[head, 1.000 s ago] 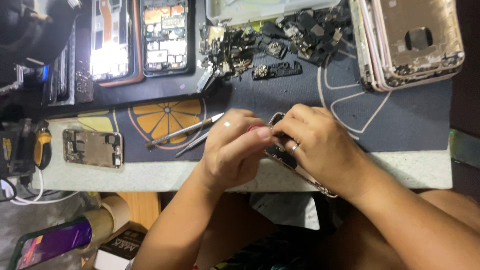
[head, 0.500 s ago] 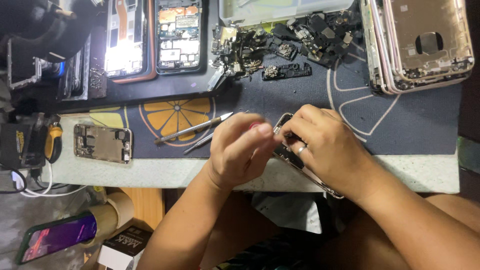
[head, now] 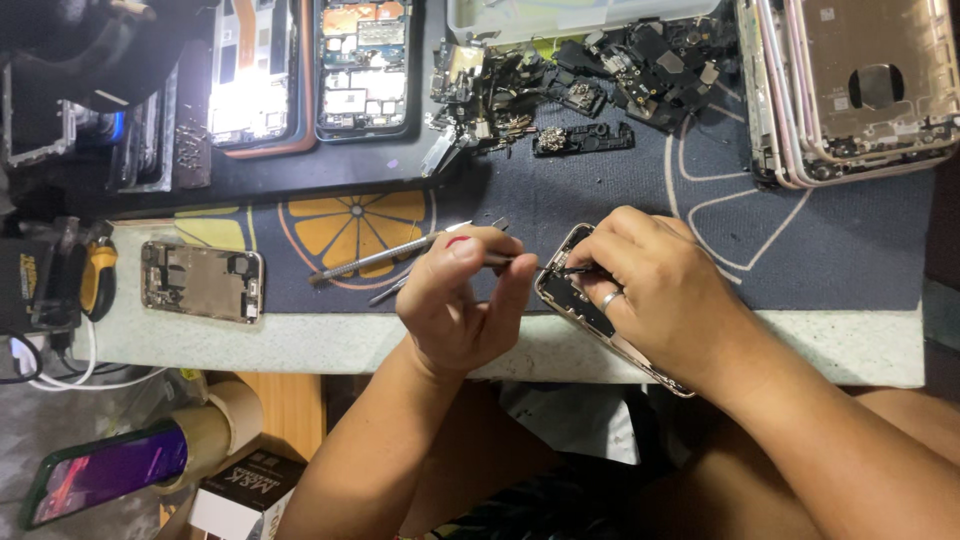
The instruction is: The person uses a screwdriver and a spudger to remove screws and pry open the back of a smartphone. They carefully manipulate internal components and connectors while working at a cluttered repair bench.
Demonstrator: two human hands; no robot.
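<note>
My right hand [head: 665, 295], with a ring on one finger, holds an opened phone chassis [head: 572, 297] tilted over the front edge of the dark work mat [head: 620, 200]. Its fingertips rest on the chassis's upper end. My left hand [head: 462, 300] pinches a thin metal tweezer-like tool [head: 500, 259] whose tip reaches the top of the chassis. Most of the chassis is hidden under my right hand.
A metal spudger [head: 375, 258] lies on the mat left of my hands. A bare phone frame [head: 200, 282] and a yellow-handled tool [head: 96, 276] lie at the left. Farther back are a pile of black parts [head: 570, 80], stacked rose-gold housings [head: 860, 90] and opened phones [head: 362, 62]. Tape rolls [head: 215, 425] sit below the table.
The view has drifted slightly. My left hand's fingers have lifted and shifted on the thin tool; both hands stay at the chassis.
</note>
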